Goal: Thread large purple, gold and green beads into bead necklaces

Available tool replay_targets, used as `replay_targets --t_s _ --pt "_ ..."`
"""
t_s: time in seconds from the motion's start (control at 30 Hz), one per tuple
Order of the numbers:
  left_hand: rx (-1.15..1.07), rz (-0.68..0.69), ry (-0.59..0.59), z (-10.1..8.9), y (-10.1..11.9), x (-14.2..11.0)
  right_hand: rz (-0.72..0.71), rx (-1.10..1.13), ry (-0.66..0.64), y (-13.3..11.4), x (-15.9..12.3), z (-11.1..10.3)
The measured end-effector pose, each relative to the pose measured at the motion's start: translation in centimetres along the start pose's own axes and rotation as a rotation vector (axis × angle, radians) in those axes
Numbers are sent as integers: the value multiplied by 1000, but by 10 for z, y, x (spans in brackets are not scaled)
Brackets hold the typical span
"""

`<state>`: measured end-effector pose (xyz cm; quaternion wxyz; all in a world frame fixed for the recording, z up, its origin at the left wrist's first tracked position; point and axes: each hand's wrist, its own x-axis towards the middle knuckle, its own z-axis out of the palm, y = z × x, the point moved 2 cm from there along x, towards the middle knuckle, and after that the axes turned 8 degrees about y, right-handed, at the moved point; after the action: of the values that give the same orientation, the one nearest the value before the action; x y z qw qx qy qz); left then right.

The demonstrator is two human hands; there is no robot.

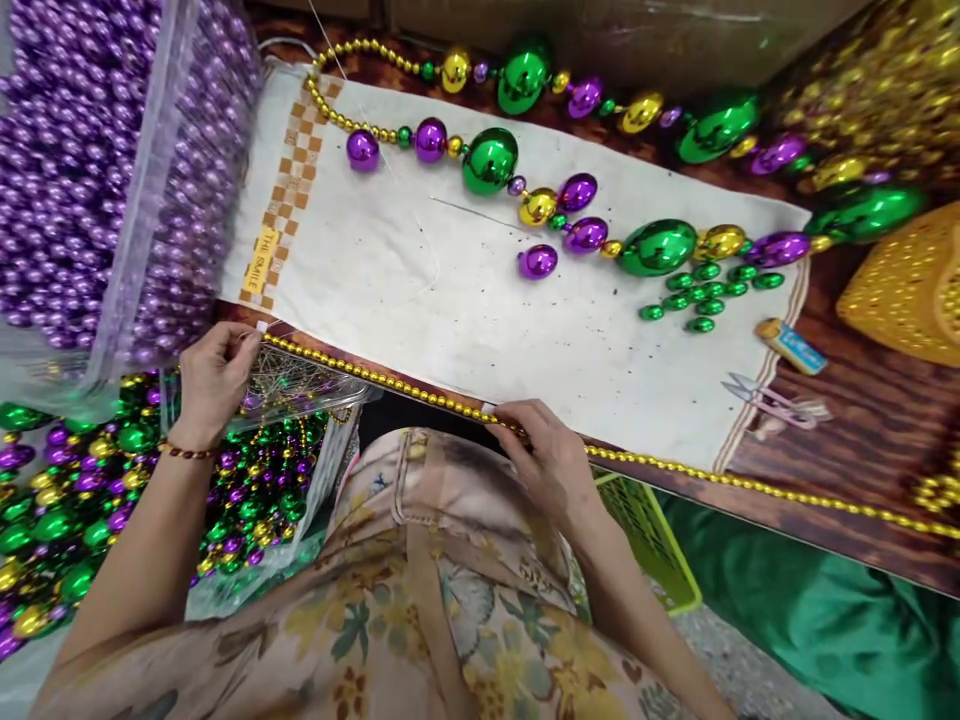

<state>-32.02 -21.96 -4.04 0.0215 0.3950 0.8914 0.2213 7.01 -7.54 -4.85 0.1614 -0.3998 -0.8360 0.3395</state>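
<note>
A long strand of small gold beads (405, 381) runs along the table's front edge and on to the right. My left hand (217, 370) pinches the strand's left end, beside a small white mark at the table edge. Further right, my right hand (544, 455) has its thumb and fingers closed on the same strand, near a second white mark. Behind them on a white cloth (375, 270) lies a necklace of large green, gold and purple beads (490, 160). Loose purple beads (538, 262) and a cluster of small green beads (701, 292) lie near it.
Pink-handled scissors (776, 405) and a small blue-and-orange box (791, 345) lie at the right. A clear bag of purple beads (75, 180) stands at the left, above multicoloured strands (75, 500). A yellow container (911, 290) stands far right; a yellow-green crate (652, 540) is below the table.
</note>
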Motion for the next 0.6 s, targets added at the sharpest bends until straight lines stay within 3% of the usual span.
replay_targets --t_s 0.2,0.4,0.6 --pt "-32 -24 -27 0 -3 2 14 -159 -54 -4 1 7" --pt "-1 25 0 0 0 0 19 -279 -2 -11 2 14" --pt "95 215 196 -6 33 6 43 -342 98 -8 5 -5"
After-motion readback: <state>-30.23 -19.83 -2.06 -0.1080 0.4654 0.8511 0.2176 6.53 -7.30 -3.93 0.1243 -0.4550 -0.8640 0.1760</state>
